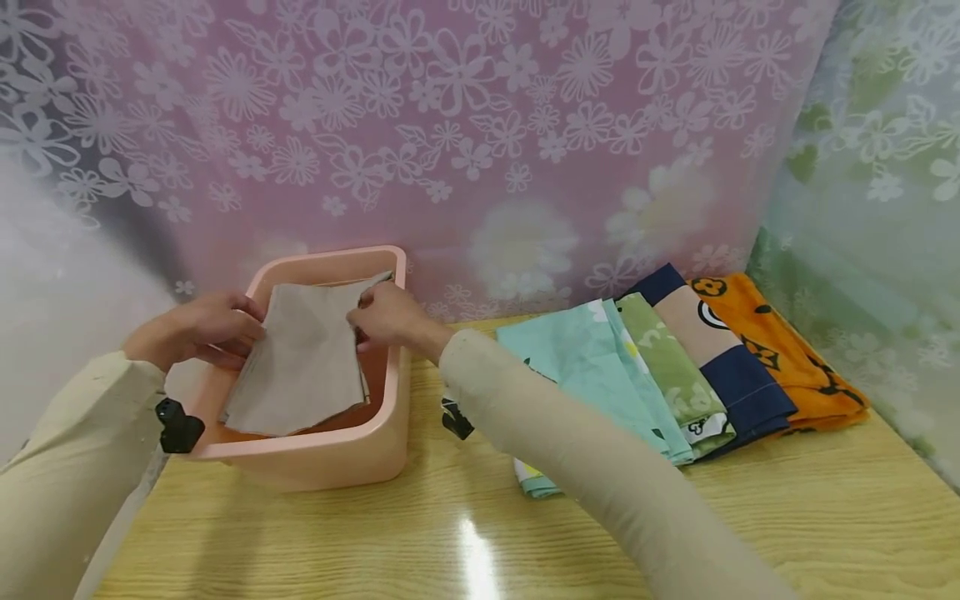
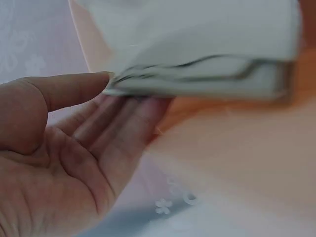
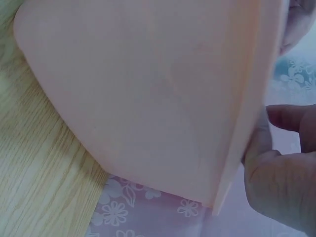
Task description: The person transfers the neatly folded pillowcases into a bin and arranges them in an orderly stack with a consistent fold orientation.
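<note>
A folded grey-beige cloth (image 1: pixel 300 358) lies across the opening of the pink plastic bin (image 1: pixel 330 467). The left hand (image 1: pixel 213 325) pinches its left edge between thumb and fingers, and the right hand (image 1: pixel 393 317) grips the opposite edge, probably to keep the layers (several edges show) aligned. Right of the bin, folded mint (image 1: pixel 562 350), green (image 1: pixel 667 367), navy-and-beige (image 1: pixel 738 379) and orange (image 1: pixel 798 362) cloths overlap on the tabletop (image 1: pixel 360 550), perhaps to save room.
</note>
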Tool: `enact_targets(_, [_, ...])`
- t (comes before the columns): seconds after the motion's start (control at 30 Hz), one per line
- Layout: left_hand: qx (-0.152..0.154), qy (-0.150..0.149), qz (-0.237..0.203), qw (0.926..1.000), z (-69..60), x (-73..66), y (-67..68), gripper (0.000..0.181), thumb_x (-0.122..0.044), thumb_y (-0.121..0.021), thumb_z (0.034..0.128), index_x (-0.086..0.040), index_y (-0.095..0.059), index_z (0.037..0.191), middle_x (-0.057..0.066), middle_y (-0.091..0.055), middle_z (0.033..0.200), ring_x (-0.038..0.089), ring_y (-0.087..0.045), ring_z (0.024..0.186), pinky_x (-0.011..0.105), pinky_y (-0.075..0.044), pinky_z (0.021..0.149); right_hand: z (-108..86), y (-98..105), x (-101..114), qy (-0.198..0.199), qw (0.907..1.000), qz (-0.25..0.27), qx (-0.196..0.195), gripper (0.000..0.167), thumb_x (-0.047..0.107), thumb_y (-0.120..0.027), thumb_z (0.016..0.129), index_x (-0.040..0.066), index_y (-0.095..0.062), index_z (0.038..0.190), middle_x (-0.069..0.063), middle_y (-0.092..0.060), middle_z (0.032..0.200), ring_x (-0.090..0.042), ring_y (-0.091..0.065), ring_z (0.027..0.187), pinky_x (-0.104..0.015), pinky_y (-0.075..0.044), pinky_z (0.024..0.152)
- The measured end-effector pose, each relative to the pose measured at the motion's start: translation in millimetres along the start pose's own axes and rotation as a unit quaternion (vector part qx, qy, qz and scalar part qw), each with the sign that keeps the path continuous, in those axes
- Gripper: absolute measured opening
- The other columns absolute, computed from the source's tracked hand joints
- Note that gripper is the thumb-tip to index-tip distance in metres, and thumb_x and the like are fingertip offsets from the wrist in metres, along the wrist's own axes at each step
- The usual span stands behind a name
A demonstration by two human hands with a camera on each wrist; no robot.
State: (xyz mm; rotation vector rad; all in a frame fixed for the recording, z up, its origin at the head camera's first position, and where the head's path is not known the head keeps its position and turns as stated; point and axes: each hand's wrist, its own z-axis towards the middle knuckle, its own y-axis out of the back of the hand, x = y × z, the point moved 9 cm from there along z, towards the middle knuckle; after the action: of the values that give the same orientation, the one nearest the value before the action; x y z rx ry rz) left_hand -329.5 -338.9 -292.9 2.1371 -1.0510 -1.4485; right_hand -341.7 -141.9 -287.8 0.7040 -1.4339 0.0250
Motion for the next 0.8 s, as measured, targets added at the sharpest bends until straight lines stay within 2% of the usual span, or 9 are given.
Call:
enact_targets(0.1, [-0.001,0.001,0.017,0.9998,-2.5,-6.8,-4.8,0.060,-0.020,-0.054,0.0951,0.014,-0.025,0.136,0.032,-0.052,0.118,0.032,-0.064,0.093,0.043,-0.055,0.075,-5.4,0,3,0.007,0.9990,0.038,0.023,0.026,0.011,-0.056,0.096,-0.005,-0.060,0.116,-0.013,-0.064,0.097,-0.021,-0.065,0.077,-0.028,-0.056,0.068])
enact_targets(0.17, [0.006,-0.001,0.032,0.9995,-3.7,-11.3,-7.9,0.064,-0.024,-0.053,0.0957,0.013,-0.023,0.138,0.035,-0.045,0.126,0.037,-0.061,0.100,0.044,-0.055,0.077,-10.7,0,6,0.020,0.9986,0.028,0.041,0.033,0.012,-0.055,0.096,-0.002,-0.056,0.125,-0.013,-0.063,0.108,-0.020,-0.064,0.082,-0.025,-0.054,0.070])
enact_targets(0.27, [0.018,-0.006,0.043,0.9989,-5.3,-14.5,-11.1,0.063,-0.027,-0.053,0.0966,0.010,-0.026,0.139,0.034,-0.042,0.130,0.041,-0.057,0.107,0.045,-0.054,0.080,-17.9,-1,11,0.041,0.9972,0.012,0.062,0.035,0.014,-0.054,0.096,0.000,-0.055,0.128,-0.011,-0.061,0.116,-0.017,-0.063,0.086,-0.021,-0.052,0.072])
enact_targets(0.4, [0.023,-0.018,0.041,0.9987,-8.3,-15.2,-12.8,0.059,-0.027,-0.050,0.0979,0.009,-0.027,0.139,0.032,-0.044,0.131,0.041,-0.054,0.112,0.045,-0.053,0.082,-21.8,5,11,0.040,0.9960,0.044,0.067,0.035,0.012,-0.054,0.096,0.000,-0.055,0.129,-0.012,-0.060,0.117,-0.020,-0.063,0.093,-0.023,-0.053,0.074])
enact_targets(0.57, [0.009,-0.052,0.026,0.9983,-13.8,-26.6,-14.7,0.058,-0.028,-0.047,0.1000,0.008,-0.026,0.141,0.031,-0.042,0.134,0.044,-0.050,0.117,0.048,-0.050,0.087,-24.2,30,4,0.009,0.9928,0.100,0.065,0.033,0.012,-0.054,0.098,0.000,-0.054,0.129,-0.014,-0.056,0.125,-0.027,-0.062,0.103,-0.027,-0.054,0.078])
enact_targets(0.67, [-0.008,-0.083,0.020,0.9963,-16.6,-42.2,-15.9,0.058,-0.028,-0.045,0.1012,0.007,-0.026,0.142,0.031,-0.040,0.137,0.046,-0.048,0.119,0.050,-0.046,0.091,-29.5,51,-2,-0.013,0.9882,0.134,0.073,0.036,0.014,-0.053,0.099,0.002,-0.051,0.133,-0.015,-0.055,0.128,-0.029,-0.060,0.109,-0.032,-0.052,0.084])
enact_targets(0.8, [-0.035,-0.126,0.013,0.9913,-23.6,-68.5,-19.2,0.057,-0.031,-0.043,0.1027,0.004,-0.026,0.144,0.030,-0.036,0.141,0.046,-0.044,0.123,0.053,-0.041,0.096,-39.4,79,-10,-0.023,0.9877,0.135,0.076,0.040,0.018,-0.051,0.100,0.005,-0.047,0.138,-0.014,-0.055,0.128,-0.027,-0.059,0.110,-0.037,-0.050,0.089])
